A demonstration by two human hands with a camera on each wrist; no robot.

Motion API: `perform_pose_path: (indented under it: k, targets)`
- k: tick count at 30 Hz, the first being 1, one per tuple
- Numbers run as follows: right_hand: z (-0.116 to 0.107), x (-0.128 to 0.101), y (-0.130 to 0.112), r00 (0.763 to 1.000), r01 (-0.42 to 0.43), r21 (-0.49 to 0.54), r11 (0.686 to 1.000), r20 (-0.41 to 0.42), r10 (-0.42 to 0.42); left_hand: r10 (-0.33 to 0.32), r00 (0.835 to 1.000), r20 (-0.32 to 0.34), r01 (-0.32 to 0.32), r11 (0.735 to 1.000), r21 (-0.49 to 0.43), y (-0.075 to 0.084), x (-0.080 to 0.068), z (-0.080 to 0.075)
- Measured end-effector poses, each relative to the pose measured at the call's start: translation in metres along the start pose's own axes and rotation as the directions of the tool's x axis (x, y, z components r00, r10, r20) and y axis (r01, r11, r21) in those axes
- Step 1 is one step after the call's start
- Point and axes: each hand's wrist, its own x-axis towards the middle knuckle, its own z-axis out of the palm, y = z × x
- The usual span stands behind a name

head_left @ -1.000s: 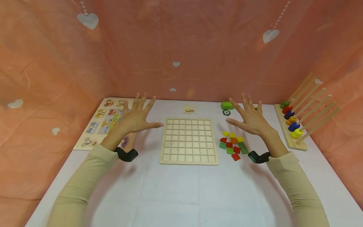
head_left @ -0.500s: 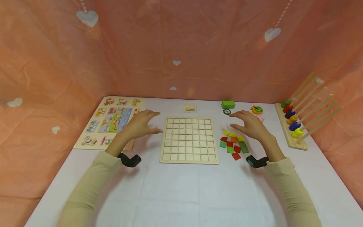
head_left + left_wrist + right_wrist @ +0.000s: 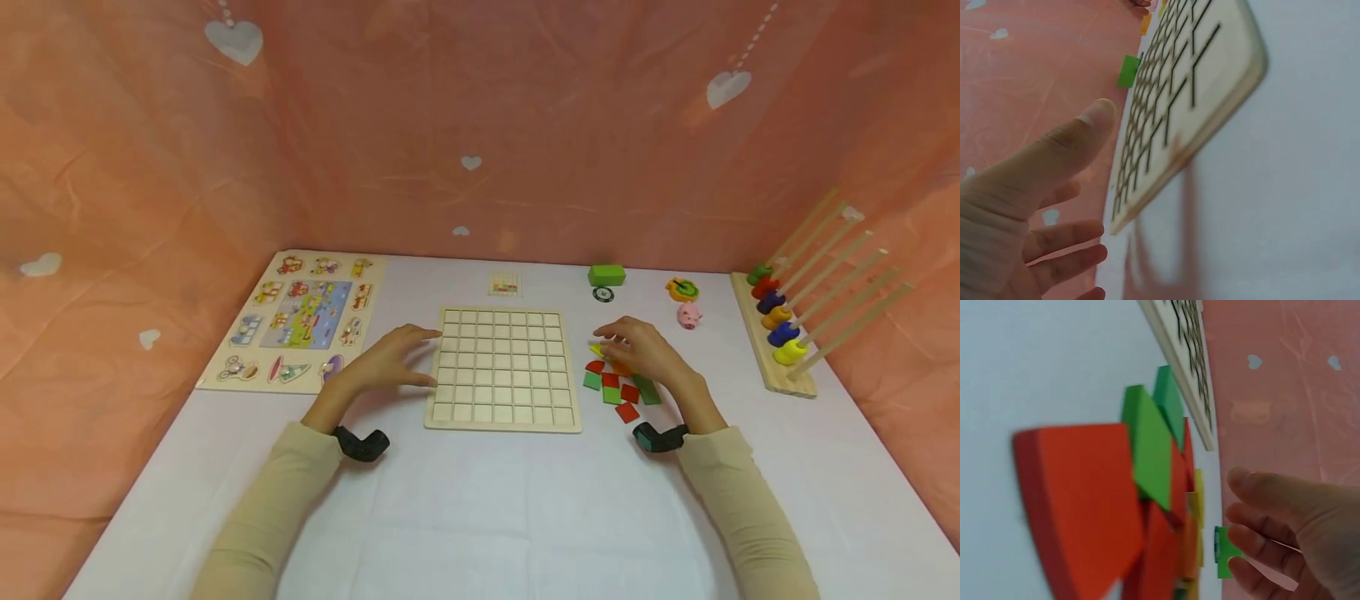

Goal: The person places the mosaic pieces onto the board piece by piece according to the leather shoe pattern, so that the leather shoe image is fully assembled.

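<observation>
Your left hand [image 3: 390,362]: fingers spread and relaxed, low at 9 o'clock edge of grid board [image 3: 503,367], holding nothing. Grid board: pale wood, square, flat on table, every cell bare. Your right hand [image 3: 645,354]: loosely curved over coloured tiles [image 3: 618,387], fingertips over yellow tile [image 3: 597,350] at 12 o'clock end of pile; contact unclear. Tiles: red, green, orange, yellow, flat, clustered just beside board's 3 o'clock edge.

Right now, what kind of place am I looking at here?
Probably a tabletop play or recording booth set up with children's toys. Pink heart-print cloth walls in a white table holding a wooden grid board, loose coloured tiles, a picture peg puzzle and a bead rack.
</observation>
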Motion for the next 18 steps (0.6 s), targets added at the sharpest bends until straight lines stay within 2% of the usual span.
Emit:
perform_pose_path:
  k: [8, 18]
  targets:
    - [0.009, 0.001, 0.007, 1.000, -0.019, -0.005, 1.000, 0.007, 0.019, -0.018, 1.000, 0.016, 0.018, 1.000, -0.007, -0.007, -0.003, 0.014]
    - [0.014, 0.001, 0.013, 0.999, 0.025, -0.013, 1.000, -0.037, -0.026, -0.050, 0.999, 0.007, 0.050, 0.999, 0.003, -0.005, -0.005, 0.015]
